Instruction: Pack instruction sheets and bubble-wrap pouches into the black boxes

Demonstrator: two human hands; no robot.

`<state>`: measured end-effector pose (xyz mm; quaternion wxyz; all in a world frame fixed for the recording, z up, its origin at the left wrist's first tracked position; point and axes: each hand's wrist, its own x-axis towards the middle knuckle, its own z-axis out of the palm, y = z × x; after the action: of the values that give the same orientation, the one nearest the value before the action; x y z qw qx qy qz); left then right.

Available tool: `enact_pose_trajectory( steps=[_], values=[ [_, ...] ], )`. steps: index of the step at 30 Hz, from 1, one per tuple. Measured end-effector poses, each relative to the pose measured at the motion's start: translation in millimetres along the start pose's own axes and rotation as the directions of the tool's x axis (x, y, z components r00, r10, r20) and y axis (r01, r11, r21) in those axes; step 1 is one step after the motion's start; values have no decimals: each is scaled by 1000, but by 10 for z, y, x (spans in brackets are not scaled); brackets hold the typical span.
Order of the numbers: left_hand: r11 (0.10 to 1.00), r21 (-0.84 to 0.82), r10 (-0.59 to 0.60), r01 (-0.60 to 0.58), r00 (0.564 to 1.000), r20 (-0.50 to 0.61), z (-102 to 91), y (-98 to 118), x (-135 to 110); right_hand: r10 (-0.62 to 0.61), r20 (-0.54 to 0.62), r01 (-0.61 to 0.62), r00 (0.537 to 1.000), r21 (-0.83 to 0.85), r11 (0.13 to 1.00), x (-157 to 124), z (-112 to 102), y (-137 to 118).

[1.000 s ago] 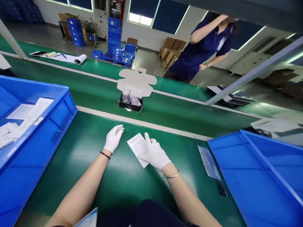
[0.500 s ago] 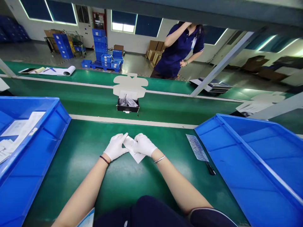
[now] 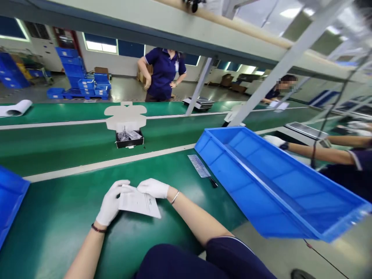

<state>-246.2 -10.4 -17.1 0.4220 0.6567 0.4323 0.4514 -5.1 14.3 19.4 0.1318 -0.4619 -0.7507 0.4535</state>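
Both my hands wear white gloves and hold a white printed leaflet [image 3: 139,204] just above the green worktop. My left hand [image 3: 112,199] grips its left edge, the thumb and fingers closed on the paper. Along the upper edge, my right hand [image 3: 153,188] pinches the leaflet with its fingertips partly hidden. Small print and a dark logo show on the side facing me. Beyond my hands, an open black box [image 3: 130,143] with a raised white lid [image 3: 126,115] stands on the green belt, with plastic-wrapped items inside.
A bubble-wrap pouch [image 3: 199,166] and a black-ended item [image 3: 213,182] lie beside a blue bin [image 3: 261,186] on the right. Another blue bin [image 3: 11,201] borders the left. One person [image 3: 165,73] stands across the line; a co-worker's arm [image 3: 319,153] reaches in at right.
The view has swung to the right. The leaflet, folded or angled between my hands before, now shows a broad printed face. The person opposite has lowered a raised arm.
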Motion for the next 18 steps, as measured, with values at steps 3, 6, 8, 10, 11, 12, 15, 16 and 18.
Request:
enact_pose_trajectory(
  steps=[3, 6, 8, 10, 11, 12, 15, 16, 18],
  values=[
    [996, 57, -64, 63, 998, 5, -75, -46, 25, 208, -328, -312, 922, -308, 899, -267, -377, 194],
    [990, 12, -134, 137, 981, -138, -167, -88, 80, 398, -692, -768, 602, -365, 526, -728, -865, 529],
    [973, 15, -223, 232, 950, -219, -202, -111, 104, 485, -752, -882, 447, -278, 382, -1039, -1057, 767],
    [951, 44, -284, 305, 923, -259, -224, -128, 99, 514, -769, -910, 381, -214, 355, -1288, -1103, 942],
    [947, 50, -294, 317, 919, -262, -235, -130, 82, 503, -778, -907, 377, -200, 370, -1383, -1088, 991],
    [946, 58, -295, 320, 921, -255, -244, -126, 59, 485, -785, -898, 386, -199, 393, -1457, -1063, 1011],
    [941, 139, -290, 308, 948, -136, -231, -85, -13, 402, -787, -831, 469, -238, 503, -1555, -988, 899],
    [945, 172, -278, 277, 960, -18, -198, -60, -22, 370, -774, -794, 514, -267, 546, -1546, -968, 807],
    [962, 243, -166, 123, 972, 168, -77, 13, -11, 271, -702, -675, 658, -391, 626, -1462, -907, 555]
  ],
)
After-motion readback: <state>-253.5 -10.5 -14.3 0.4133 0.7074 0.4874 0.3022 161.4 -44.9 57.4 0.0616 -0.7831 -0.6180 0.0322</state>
